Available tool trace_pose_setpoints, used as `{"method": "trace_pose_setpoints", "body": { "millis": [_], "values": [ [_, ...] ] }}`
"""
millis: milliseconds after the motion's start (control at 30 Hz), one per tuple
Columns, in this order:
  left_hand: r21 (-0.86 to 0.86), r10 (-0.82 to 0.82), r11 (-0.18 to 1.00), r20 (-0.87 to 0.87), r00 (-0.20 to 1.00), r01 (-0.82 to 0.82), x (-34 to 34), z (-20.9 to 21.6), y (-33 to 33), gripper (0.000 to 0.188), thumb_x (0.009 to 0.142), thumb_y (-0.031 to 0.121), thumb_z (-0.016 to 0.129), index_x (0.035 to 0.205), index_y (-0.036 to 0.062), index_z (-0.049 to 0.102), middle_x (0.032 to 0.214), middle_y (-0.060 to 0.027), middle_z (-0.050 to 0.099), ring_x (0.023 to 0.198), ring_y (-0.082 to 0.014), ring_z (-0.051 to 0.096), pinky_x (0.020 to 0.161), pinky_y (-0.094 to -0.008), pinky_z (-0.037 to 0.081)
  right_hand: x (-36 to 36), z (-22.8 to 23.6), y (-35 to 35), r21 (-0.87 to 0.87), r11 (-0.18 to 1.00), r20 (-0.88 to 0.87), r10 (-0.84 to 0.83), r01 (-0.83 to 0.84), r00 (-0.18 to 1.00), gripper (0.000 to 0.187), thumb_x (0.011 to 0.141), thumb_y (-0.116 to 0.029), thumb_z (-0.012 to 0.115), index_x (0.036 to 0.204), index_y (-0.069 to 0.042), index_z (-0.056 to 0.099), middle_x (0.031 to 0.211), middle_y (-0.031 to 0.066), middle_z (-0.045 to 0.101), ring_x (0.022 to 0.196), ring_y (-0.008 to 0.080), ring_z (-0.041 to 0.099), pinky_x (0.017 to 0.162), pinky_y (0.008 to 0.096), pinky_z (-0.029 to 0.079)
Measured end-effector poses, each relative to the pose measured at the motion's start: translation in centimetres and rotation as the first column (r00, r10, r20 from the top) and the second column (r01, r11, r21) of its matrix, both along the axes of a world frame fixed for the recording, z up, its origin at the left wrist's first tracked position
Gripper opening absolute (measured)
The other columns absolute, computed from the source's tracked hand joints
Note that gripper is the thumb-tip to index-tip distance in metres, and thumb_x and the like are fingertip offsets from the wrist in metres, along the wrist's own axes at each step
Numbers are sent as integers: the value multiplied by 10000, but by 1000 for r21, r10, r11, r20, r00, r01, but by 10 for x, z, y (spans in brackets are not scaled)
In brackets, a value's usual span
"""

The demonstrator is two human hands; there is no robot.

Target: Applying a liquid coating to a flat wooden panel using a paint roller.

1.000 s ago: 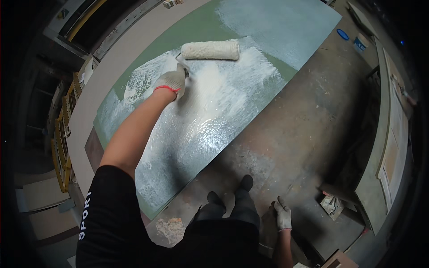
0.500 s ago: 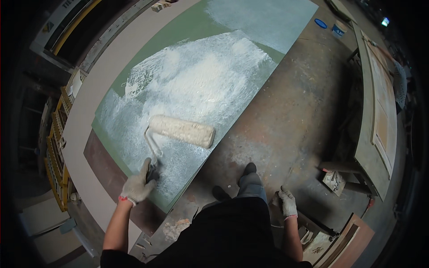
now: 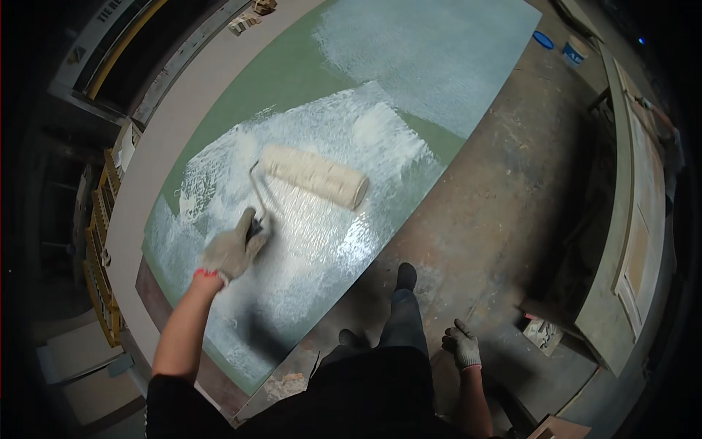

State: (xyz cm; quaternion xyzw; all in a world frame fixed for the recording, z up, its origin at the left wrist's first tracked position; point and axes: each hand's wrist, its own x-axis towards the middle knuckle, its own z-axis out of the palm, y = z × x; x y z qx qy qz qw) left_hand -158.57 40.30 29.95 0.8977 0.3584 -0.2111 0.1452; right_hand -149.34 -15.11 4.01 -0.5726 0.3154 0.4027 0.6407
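Cream roller head (image 3: 314, 175) | beyond, right of left grip (image 3: 229, 253) | handle (image 3: 254, 228) clasped

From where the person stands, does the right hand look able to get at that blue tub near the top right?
Probably not without walking: the right hand hangs low beside the person, and a long stretch of floor separates it from the blue tub.

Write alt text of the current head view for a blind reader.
The gloved left hand holds a paint roller over a green panel partly coated in glossy white. The gloved right hand hangs above the floor.
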Motion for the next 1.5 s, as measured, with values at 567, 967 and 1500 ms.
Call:
{"method": "trace_pose_setpoints", "body": {
  "millis": [567,967,1500],
  "values": [
    [45,-20,999,158,987,13,102,-38,-2,594,1001,535,455,1348,59,524,1145,-298,696,1023,-479,682,923,-522,520,20,46,16,6,989,164,144,-147,976,590,985,-127,623,1526,-5,421,1082,105,696,837,218,699,721,357,605],
    [-102,316,943,-30,948,-317,-245,21,-164,639,1038,475,477,1515,76,330,1068,-305,699,986,-518,666,843,-577,528,-52,51,34,37,976,52,213,-215,976,611,951,-68,651,1523,-34,436,974,98,708,749,193,681,641,326,590],
    [133,318,938,27,948,-319,154,-7,135,502,1027,436,461,1298,15,498,1049,-280,703,983,-448,689,863,-517,524,218,32,118,-6,895,-34,446,-446,894,730,923,-121,685,1551,54,356,993,93,698,782,168,677,686,313,579]
  ]
}}
